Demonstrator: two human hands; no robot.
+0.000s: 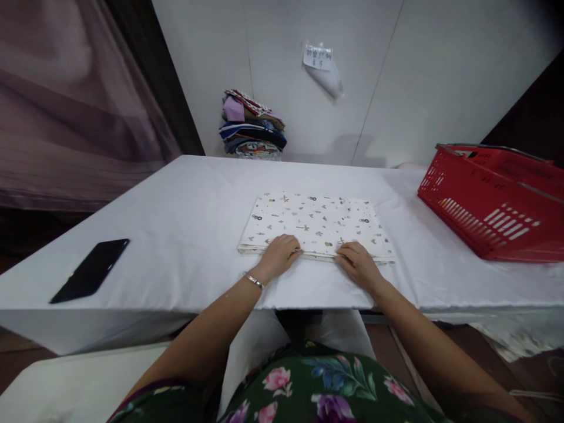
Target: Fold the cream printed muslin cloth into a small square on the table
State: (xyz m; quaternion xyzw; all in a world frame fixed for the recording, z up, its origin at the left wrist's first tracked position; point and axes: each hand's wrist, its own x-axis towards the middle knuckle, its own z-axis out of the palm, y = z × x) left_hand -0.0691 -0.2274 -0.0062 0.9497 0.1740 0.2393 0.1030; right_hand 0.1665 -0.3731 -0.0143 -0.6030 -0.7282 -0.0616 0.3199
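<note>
A folded white cloth with small printed motifs [315,222] lies flat on the white-covered table [185,200]. My left hand [278,255], with a bracelet at the wrist, curls its fingers over the cloth's near edge, left of centre. My right hand [358,262] grips the same near edge a little to the right, fingers bent and pinching the fabric. Both hands rest on the table at the cloth's front border.
A black phone [91,269] lies near the table's left front corner. A red plastic basket [493,197] stands at the right. A stack of folded clothes [252,126] sits at the back against the white wall, with a paper note [318,57] stuck above.
</note>
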